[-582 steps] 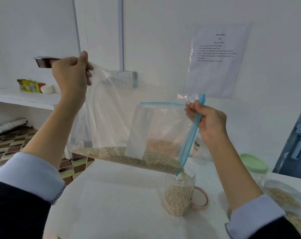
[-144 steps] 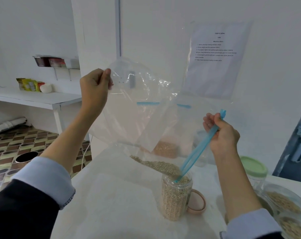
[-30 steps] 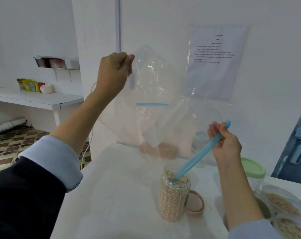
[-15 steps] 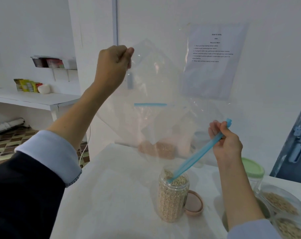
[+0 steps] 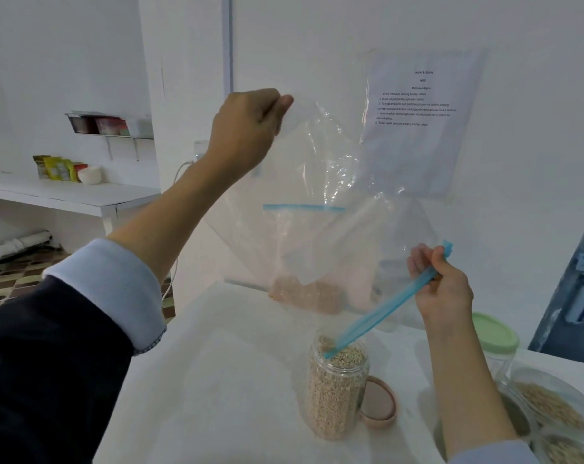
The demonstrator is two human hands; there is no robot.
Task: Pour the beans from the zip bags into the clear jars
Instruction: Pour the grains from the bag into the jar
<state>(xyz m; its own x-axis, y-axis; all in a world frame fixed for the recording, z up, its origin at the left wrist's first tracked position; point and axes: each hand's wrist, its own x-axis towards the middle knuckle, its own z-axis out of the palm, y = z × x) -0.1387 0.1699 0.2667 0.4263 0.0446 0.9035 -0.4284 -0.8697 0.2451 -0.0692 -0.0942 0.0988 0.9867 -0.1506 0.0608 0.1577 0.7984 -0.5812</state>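
Note:
A clear zip bag (image 5: 320,162) hangs tilted above an open clear jar (image 5: 336,386) that is nearly full of pale beans. My left hand (image 5: 247,128) pinches the bag's bottom corner high up. My right hand (image 5: 441,289) grips the blue zip strip (image 5: 384,306), whose lower end reaches into the jar's mouth. The held bag looks empty. Behind it on the table stands a second zip bag (image 5: 304,256) with a blue seal and brownish beans at its bottom.
A pink lid (image 5: 379,405) lies beside the jar on the white table (image 5: 217,380). A green-lidded jar (image 5: 493,336) and several bags of grain (image 5: 548,406) sit at the right. A printed sheet (image 5: 418,105) hangs on the wall. A shelf (image 5: 66,195) is at the left.
Over the last second my left hand lifted the bag's corner slightly; the last beans have run into the jar. Nineteen seconds ago the bag held many beans and the jar was about half full.

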